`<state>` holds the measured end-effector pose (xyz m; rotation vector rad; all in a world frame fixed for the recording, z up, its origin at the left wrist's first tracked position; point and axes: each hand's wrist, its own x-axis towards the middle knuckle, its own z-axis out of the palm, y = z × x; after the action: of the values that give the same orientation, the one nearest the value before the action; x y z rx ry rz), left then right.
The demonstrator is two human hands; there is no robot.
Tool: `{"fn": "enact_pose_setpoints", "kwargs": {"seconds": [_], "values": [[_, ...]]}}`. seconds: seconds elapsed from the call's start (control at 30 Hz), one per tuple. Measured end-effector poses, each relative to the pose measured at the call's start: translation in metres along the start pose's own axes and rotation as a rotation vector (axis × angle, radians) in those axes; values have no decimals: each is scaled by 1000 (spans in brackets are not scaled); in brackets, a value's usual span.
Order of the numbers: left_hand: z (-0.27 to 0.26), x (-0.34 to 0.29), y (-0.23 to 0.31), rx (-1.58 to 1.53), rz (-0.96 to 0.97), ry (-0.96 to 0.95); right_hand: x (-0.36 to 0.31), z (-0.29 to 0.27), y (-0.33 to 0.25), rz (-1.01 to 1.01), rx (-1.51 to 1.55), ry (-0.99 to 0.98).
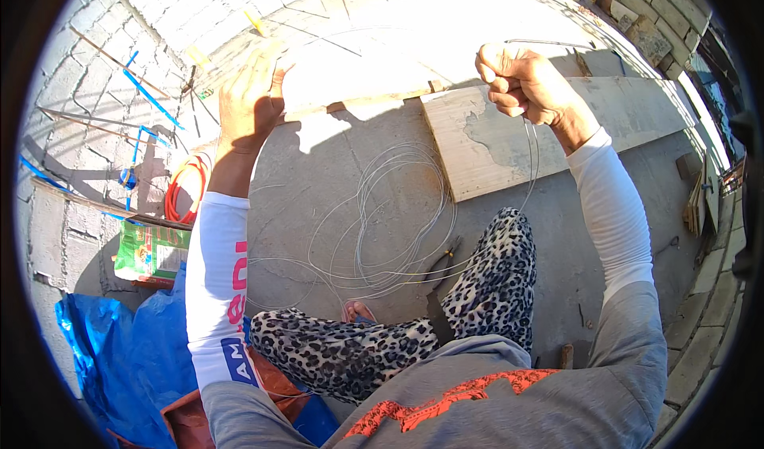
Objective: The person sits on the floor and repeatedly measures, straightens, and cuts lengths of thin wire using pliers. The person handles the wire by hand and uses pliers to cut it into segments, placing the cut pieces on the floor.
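Note:
My right hand [529,83] is raised at the upper right, its fingers closed in a fist around thin wire [532,159]. Two strands of it hang below the fist toward my knee. Up at the left, my left hand [253,95] is open, with fingers stretched and the thumb apart; sunlight washes out its fingertips. I see nothing held in it. Between my arms, a loose tangled coil of pale wire [362,210] lies on the concrete floor, some loops running beside my legs. A dark hand tool [444,260], its kind unclear, rests by my knee.
A long wooden board [557,135] with a grey smear lies at the right. Block walls stand left and right. Along the left are an orange hose coil [188,186], a green package [151,250], blue pipes [151,99] and a blue tarp [143,330]. Thin rods [330,43] stick out beyond.

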<state>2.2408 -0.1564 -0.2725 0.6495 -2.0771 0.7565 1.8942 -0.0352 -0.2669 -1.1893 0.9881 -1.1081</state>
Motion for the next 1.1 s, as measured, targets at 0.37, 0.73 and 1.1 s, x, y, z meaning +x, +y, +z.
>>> {"fn": "enact_pose_setpoints", "kwargs": {"seconds": [0.37,0.73,1.1], "values": [[-7,34,-60,144,-334,84,-34,-28,54,-48,292,-108],[14,-87,3,-158,-619,-173,21,8,114,-68,714,255],[31,-129,209,-1158,-783,-834,4,-4,118,-162,1067,681]]}}
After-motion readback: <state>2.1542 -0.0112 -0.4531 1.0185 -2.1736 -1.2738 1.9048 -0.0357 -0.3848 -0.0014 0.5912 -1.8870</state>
